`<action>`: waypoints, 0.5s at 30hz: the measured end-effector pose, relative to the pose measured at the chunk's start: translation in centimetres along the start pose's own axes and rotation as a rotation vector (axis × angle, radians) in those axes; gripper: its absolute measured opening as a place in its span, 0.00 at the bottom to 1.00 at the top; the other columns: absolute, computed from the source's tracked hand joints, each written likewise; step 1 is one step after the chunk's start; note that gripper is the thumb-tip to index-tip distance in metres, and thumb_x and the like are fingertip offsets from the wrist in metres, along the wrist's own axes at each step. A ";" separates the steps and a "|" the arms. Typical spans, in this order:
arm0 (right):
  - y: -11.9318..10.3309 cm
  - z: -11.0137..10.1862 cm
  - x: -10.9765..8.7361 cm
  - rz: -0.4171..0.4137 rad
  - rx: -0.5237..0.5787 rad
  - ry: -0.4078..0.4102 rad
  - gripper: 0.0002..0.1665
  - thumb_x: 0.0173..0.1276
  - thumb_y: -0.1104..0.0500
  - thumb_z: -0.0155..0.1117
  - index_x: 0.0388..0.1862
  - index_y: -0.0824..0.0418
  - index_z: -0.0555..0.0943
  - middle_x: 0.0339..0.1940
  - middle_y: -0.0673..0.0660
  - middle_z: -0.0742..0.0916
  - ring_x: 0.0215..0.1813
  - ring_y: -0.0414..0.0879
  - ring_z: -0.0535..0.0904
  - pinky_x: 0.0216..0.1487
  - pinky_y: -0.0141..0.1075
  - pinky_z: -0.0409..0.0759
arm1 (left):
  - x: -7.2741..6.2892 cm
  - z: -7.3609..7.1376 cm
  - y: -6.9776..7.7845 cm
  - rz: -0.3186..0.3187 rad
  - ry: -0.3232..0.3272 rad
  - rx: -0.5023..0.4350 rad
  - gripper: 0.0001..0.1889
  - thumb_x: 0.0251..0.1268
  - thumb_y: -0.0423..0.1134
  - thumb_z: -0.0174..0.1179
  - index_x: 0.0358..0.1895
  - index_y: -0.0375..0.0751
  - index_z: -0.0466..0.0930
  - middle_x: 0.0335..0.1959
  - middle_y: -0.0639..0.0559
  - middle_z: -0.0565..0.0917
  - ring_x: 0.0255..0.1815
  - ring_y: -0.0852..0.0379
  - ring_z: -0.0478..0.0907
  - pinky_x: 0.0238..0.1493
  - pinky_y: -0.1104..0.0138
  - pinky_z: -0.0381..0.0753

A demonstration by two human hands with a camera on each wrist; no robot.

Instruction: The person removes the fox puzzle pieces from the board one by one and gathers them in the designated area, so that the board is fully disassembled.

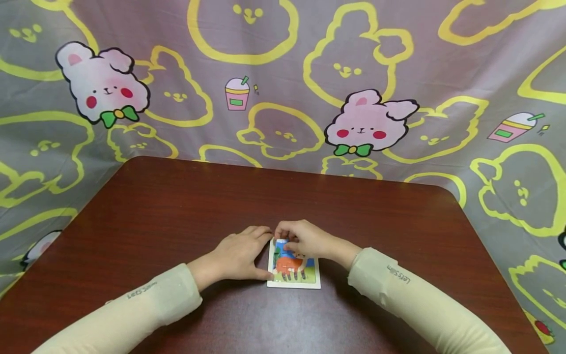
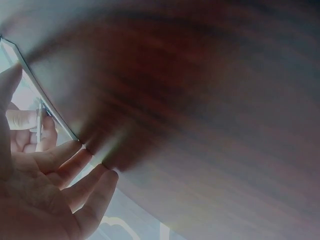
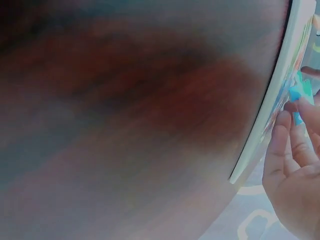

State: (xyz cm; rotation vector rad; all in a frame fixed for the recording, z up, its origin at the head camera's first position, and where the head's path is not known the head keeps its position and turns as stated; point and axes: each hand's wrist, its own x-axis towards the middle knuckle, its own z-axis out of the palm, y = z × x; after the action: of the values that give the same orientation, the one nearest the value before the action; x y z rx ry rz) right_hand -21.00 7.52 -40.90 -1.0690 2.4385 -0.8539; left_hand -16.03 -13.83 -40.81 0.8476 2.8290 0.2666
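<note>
A small picture puzzle in a white-rimmed board (image 1: 294, 286) lies flat on the table, showing an orange animal (image 1: 289, 265) on green grass under blue. Between thumb and fingers, my right hand (image 1: 311, 241) pinches a blue and green puzzle piece (image 3: 300, 92) over the upper part of the board. Seen from the left wrist, that piece (image 2: 39, 122) is thin and held on edge. My left hand (image 1: 239, 253) lies along the board's left side, thumb at the lower left corner and extended fingertips (image 2: 75, 145) at the upper left edge. The right hand covers the board's upper right.
The dark reddish-brown table (image 1: 185, 196) spreads out around the board. A grey curtain (image 1: 283, 64) with yellow outlines and cartoon bunnies hangs behind the table and along its sides.
</note>
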 end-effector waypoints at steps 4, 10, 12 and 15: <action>0.1 -0.2 -0.2 0.009 0.059 0.030 0.08 0.68 0.66 0.65 0.44 0.58 0.80 0.35 0.51 0.85 0.37 0.37 0.78 0.42 0.29 0.78 | 0.0 -0.1 0.1 -0.004 0.001 -0.007 0.51 0.47 0.70 0.69 0.70 0.40 0.69 0.72 0.47 0.69 0.74 0.49 0.65 0.55 0.45 0.79; 0.8 -0.6 -0.7 0.025 0.163 0.070 0.07 0.68 0.67 0.65 0.43 0.59 0.81 0.36 0.53 0.86 0.39 0.38 0.80 0.46 0.33 0.79 | 0.1 0.0 0.2 -0.006 0.006 -0.003 0.51 0.47 0.70 0.69 0.70 0.40 0.69 0.72 0.48 0.70 0.73 0.50 0.65 0.54 0.46 0.79; 1.1 -0.7 -1.0 0.030 0.182 0.076 0.06 0.69 0.67 0.64 0.43 0.59 0.81 0.36 0.53 0.86 0.39 0.39 0.80 0.47 0.34 0.80 | 0.0 -0.1 0.2 -0.004 0.008 -0.008 0.50 0.46 0.70 0.69 0.70 0.39 0.69 0.71 0.48 0.70 0.73 0.50 0.66 0.54 0.45 0.79; 1.5 -0.8 -1.2 0.030 0.193 0.074 0.06 0.69 0.67 0.64 0.43 0.59 0.81 0.36 0.54 0.86 0.38 0.39 0.80 0.46 0.35 0.79 | 0.0 -0.1 0.1 -0.005 0.008 -0.010 0.50 0.47 0.69 0.69 0.69 0.39 0.70 0.71 0.48 0.70 0.73 0.50 0.66 0.54 0.46 0.79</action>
State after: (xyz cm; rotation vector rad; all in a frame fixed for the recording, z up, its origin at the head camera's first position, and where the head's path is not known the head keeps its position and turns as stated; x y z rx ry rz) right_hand -21.40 9.55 -41.14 -0.9439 2.3659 -1.1116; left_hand -15.98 -13.74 -40.72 0.8390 2.8350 0.2838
